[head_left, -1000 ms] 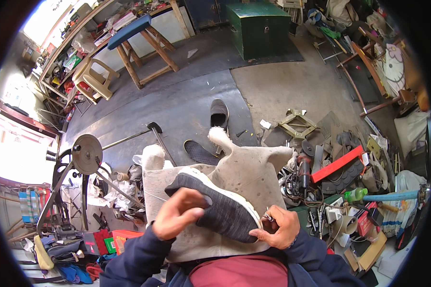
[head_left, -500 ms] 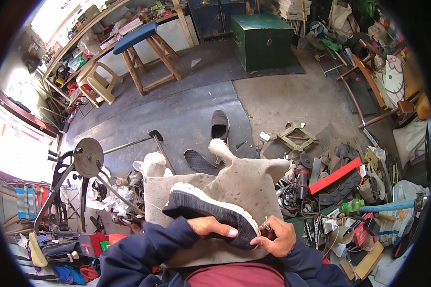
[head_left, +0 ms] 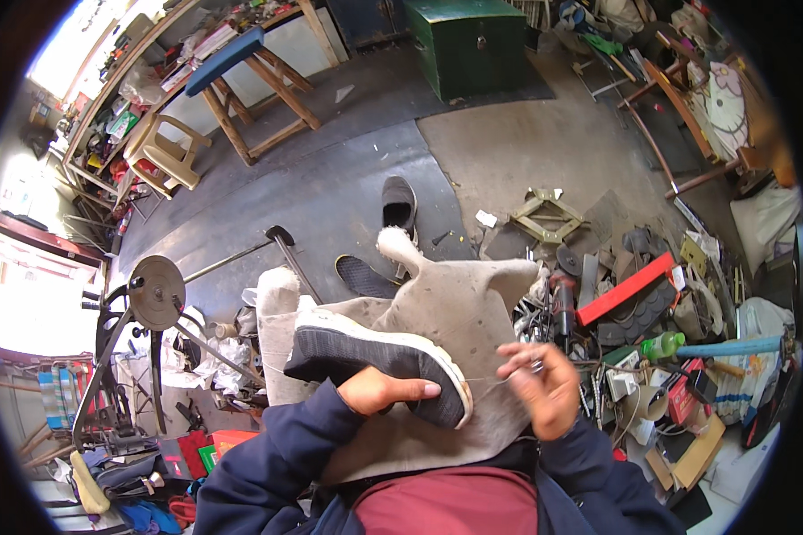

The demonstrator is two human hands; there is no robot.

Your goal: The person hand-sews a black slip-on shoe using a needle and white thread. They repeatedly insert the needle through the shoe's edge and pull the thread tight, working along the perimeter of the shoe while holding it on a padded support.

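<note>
A dark grey knit sneaker with a white sole (head_left: 335, 343) lies sideways across a stained pale leather pad (head_left: 473, 312) on my lap. My left hand (head_left: 379, 390) grips the shoe near its toe, thumb on the knit upper. A thin thread (head_left: 484, 380) runs from the toe end to my right hand (head_left: 544, 388), whose curled fingers close on it, with a glint of metal among them. A slip-on shoe (head_left: 399, 201) and a loose insole (head_left: 361, 275) lie on the floor beyond the pad.
A black wheeled metal machine (head_left: 156, 294) stands at my left. Tools, scraps and a red bar (head_left: 625, 287) crowd my right, with a scissor jack (head_left: 547, 214). Farther off are a blue-topped stool (head_left: 223, 62), plastic stool (head_left: 165, 147) and green chest (head_left: 464, 53).
My right hand has moved away from the toe, up and rightward, stretching the thread. My left hand has shifted onto the shoe's toe area, and the shoe lies more level.
</note>
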